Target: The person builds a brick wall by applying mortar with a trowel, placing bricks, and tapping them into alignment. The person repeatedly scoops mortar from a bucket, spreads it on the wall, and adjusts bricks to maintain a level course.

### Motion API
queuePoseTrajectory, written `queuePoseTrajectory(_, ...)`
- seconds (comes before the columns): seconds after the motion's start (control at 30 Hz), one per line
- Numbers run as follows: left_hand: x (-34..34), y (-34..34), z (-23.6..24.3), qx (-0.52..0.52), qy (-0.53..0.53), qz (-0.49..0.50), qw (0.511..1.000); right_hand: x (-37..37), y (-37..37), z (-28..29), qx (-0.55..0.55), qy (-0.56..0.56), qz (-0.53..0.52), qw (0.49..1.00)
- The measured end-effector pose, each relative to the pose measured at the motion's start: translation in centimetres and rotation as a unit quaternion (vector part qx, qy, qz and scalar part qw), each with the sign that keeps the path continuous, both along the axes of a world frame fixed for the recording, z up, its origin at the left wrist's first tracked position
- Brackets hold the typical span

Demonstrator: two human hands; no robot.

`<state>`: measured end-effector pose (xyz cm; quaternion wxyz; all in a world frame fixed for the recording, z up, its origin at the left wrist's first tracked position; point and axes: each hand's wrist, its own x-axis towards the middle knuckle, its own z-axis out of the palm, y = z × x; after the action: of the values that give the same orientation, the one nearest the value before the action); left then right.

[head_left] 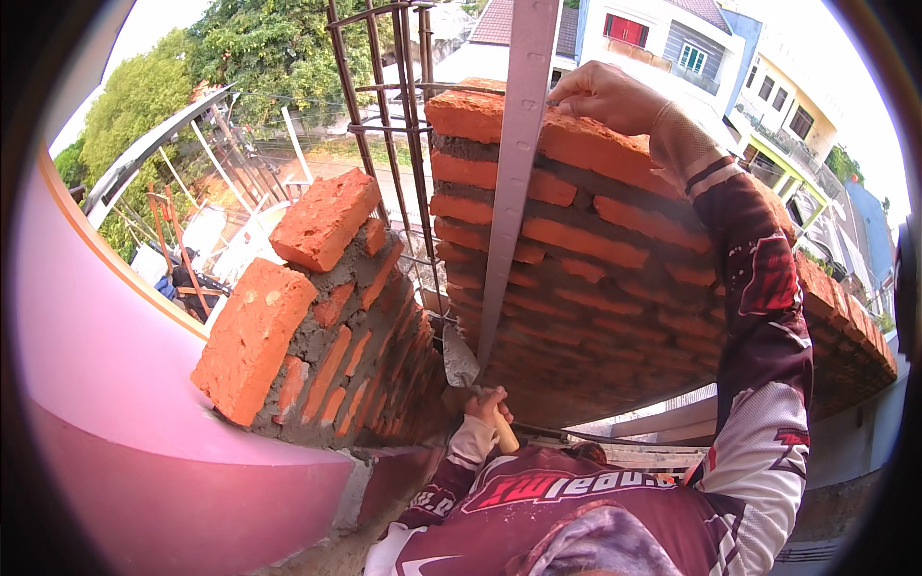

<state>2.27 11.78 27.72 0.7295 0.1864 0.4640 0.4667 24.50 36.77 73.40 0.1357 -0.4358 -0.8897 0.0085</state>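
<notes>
At the far left, the curved pink wall bounds the space, its upper rim meeting the short brick wall, whose stepped end carries two bricks set at angles. Right of it, a narrow gap runs down between this wall and the broad brick wall; that gap is the tight spot, while clear air lies above both walls. The broad wall's top edge slopes away to the lower right.

The left hand is low in the gap, its fingers curled together around the pale handle of a trowel, whose grey blade points up between the walls. The right hand is over the top course of the broad wall, wrist bent, fingers folded downward beside the metal bar; whether the fingertips pinch its edge or only rest on the brick, I cannot tell.

Upright steel rods tied with hoops stand behind the gap and close off its back. The long bar slants down across the broad wall's face, between the two hands. Trees rise beyond at left, houses at right.
</notes>
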Motion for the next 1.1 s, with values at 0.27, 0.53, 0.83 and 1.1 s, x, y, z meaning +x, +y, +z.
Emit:
queuePoseTrajectory(0.27, -0.1, -0.2, -1.2, 0.021, 0.019, -0.003, 1.0, -0.5, -0.8, 0.8, 0.03, -0.048, -0.029, 0.998)
queuePoseTrajectory(0.53, -0.6, -0.5, -1.1, 0.005, 0.006, 0.015, 1.0, 1.5, -0.4, 0.4, 0.003, 0.018, -0.007, 1.0)
queuePoseTrajectory(0.83, 0.5, -0.4, -0.6, 0.011, 0.023, -0.015, 1.0, 2.7, -0.4, -0.7, 0.028, 0.014, -0.008, 0.999)
queuePoseTrajectory(1.1, 0.5, -1.0, -0.5, 0.058, 0.068, -0.042, 0.995, 2.7, -6.7, -1.6, 0.264, 0.172, -0.037, 0.948)
